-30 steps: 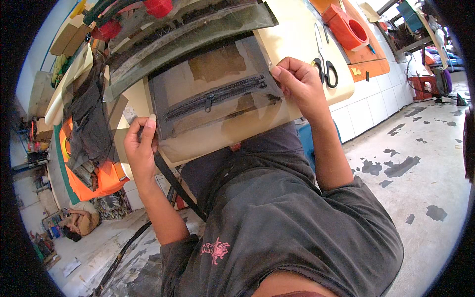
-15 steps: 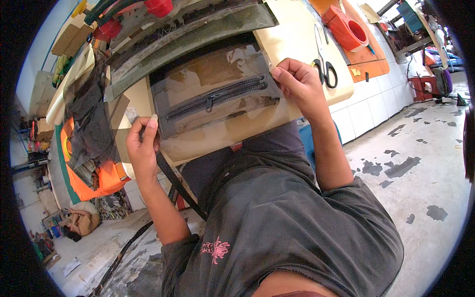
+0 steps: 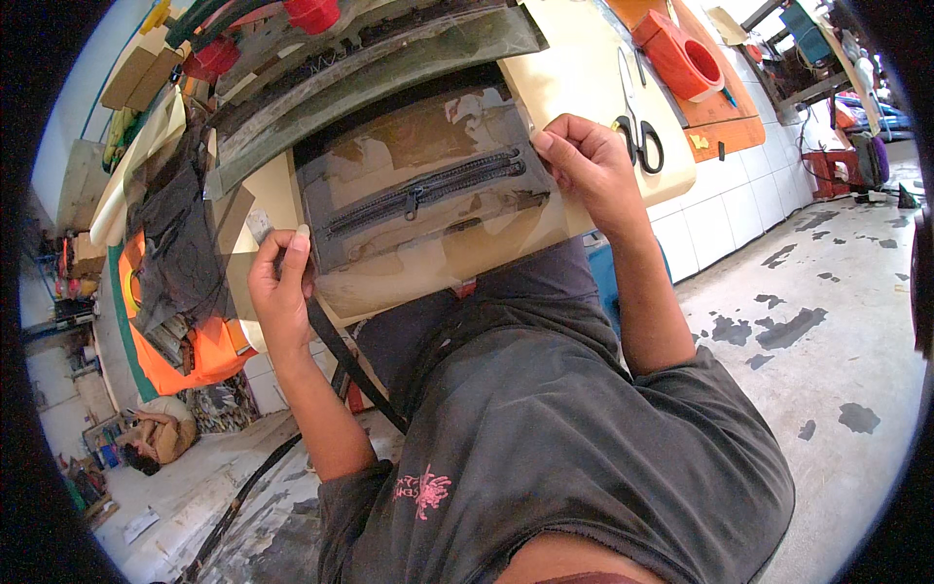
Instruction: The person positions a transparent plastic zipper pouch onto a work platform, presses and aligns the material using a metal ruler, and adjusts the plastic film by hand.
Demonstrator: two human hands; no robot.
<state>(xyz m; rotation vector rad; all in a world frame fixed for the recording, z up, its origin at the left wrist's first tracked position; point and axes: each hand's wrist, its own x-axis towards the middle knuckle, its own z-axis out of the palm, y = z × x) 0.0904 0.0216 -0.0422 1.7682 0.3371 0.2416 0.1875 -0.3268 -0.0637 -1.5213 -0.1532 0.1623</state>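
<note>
A smoky see-through plastic panel (image 3: pixel 379 156) is stretched between my two hands in front of a bar with greenish-grey sheeting. A black zipper (image 3: pixel 448 189) runs across it, its slider hanging near the middle. At the panel's lower left corner, my left hand (image 3: pixel 280 277) is closed, thumb on top, pinching the edge. My right hand (image 3: pixel 588 167) pinches the right edge higher up, between thumb and fingers. Just right of that hand, black-handled scissors (image 3: pixel 639 136) lie on the cream tabletop (image 3: pixel 574 68). A black strap (image 3: pixel 350 360) hangs below my left hand.
Red cup-like parts (image 3: pixel 311 12) stand at the machine at the top. An orange tape dispenser-like holder (image 3: pixel 681 58) rests on the brown board (image 3: pixel 730 131). Dark plastic pieces (image 3: pixel 180 229) and orange material (image 3: pixel 199 355) are at the left. A person (image 3: pixel 161 436) is low in the background.
</note>
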